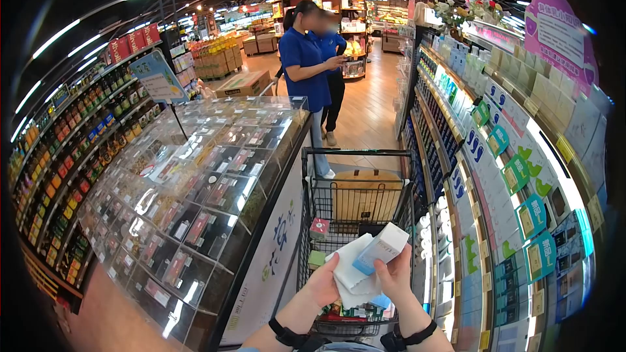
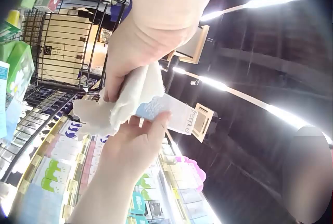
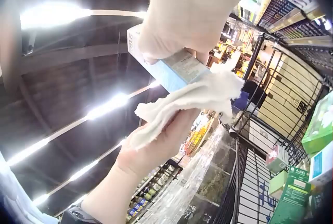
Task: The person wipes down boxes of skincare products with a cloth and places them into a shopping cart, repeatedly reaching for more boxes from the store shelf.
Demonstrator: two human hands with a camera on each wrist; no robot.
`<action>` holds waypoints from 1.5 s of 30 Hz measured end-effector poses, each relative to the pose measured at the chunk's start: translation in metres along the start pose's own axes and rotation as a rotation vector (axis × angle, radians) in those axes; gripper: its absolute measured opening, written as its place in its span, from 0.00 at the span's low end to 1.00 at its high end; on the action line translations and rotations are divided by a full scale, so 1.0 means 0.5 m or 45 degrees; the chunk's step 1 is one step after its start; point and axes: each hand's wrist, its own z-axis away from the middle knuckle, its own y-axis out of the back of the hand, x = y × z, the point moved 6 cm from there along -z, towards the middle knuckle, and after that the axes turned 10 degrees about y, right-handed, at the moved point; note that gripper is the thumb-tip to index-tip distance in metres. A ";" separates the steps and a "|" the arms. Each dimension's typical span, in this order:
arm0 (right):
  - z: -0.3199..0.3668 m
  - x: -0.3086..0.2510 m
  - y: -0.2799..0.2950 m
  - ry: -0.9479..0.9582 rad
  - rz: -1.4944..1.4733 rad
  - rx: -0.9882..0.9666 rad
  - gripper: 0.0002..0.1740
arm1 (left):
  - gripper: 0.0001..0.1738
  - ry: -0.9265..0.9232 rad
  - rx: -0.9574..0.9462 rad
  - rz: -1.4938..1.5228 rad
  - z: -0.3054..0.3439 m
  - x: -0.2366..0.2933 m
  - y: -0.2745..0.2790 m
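Note:
Over the shopping cart, my right hand [image 1: 396,275] grips a white and pale blue carton [image 1: 391,240] by its side, its white end tilted up. My left hand [image 1: 322,283] holds a crumpled white paper tissue [image 1: 351,292], pinched under the thumb. In the left wrist view the tissue [image 2: 132,99] lies against the carton's blue end. The right wrist view shows the carton [image 3: 177,73] between the fingers and thumb, with the tissue [image 3: 192,96] draped below it over the left palm.
The black wire cart [image 1: 357,152] holds a small pink box [image 1: 319,228], a green box [image 1: 316,259] and other packs. Clear bulk bins [image 1: 215,176] stand left, and shelves of boxed goods [image 1: 508,176] line the right. Two people in blue shirts [image 1: 305,58] stand ahead in the aisle.

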 end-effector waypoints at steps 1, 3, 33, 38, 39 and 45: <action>-0.001 -0.002 -0.001 -0.002 0.031 -0.018 0.32 | 0.30 -0.021 0.042 0.007 0.005 0.005 0.004; 0.000 0.004 0.009 -0.031 0.078 -0.027 0.33 | 0.30 -0.040 0.086 0.013 0.018 0.019 0.007; 0.014 0.019 -0.003 -0.531 -0.642 0.101 0.29 | 0.28 -0.588 0.086 -1.322 0.014 0.014 -0.087; 0.002 0.026 0.031 -0.528 -0.616 0.364 0.23 | 0.28 -0.605 0.169 -1.369 0.014 -0.020 -0.052; 0.005 0.026 0.029 -0.544 -0.576 0.361 0.22 | 0.27 -0.631 0.183 -1.312 0.014 -0.022 -0.047; 0.014 0.029 0.026 -0.682 -0.535 0.297 0.28 | 0.27 -0.412 0.183 -0.801 0.017 -0.010 -0.006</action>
